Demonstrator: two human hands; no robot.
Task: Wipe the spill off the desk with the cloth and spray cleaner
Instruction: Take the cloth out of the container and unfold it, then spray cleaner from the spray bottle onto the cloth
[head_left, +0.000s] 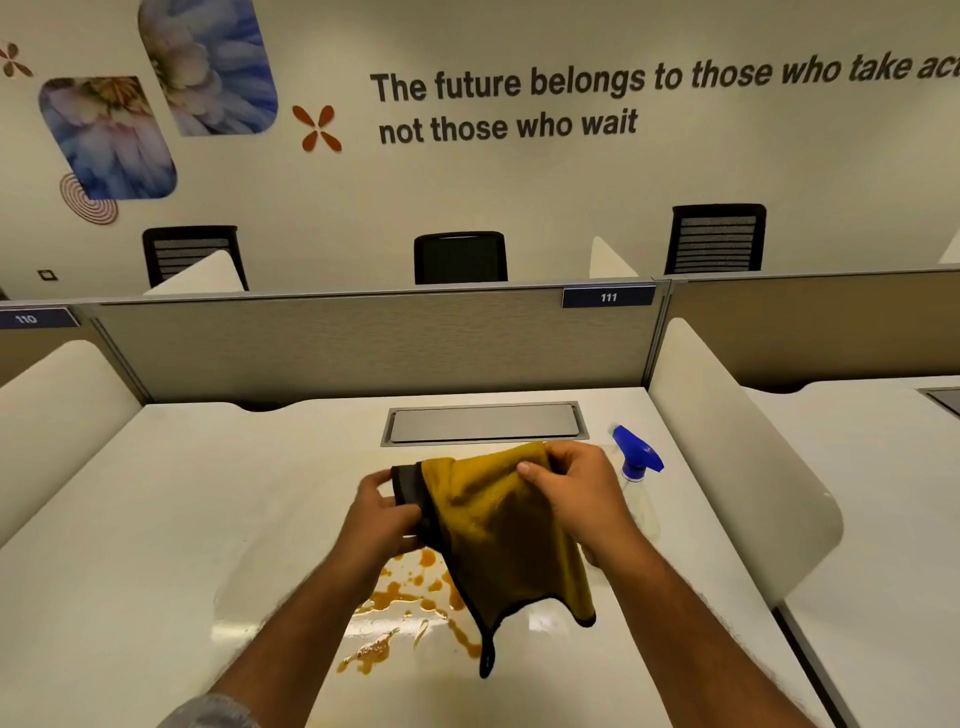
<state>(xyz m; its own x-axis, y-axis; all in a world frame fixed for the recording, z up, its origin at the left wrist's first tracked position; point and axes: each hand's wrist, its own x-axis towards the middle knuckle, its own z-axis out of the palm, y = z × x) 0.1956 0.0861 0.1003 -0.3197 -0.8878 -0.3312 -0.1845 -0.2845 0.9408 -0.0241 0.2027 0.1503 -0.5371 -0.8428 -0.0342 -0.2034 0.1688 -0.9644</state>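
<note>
Both my left hand (382, 512) and right hand (574, 488) pinch the mustard-yellow, black-edged cloth (506, 540) above the orange spill (405, 603), blue-nozzled clear spray bottle (638, 467) at two o'clock, partition tag (608, 297) reading "111".

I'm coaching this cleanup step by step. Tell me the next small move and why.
Probably lower the yellow cloth onto the orange spill. Both hands, left and right, hold it spread just above the desk, and the stain is still unwiped.
</note>
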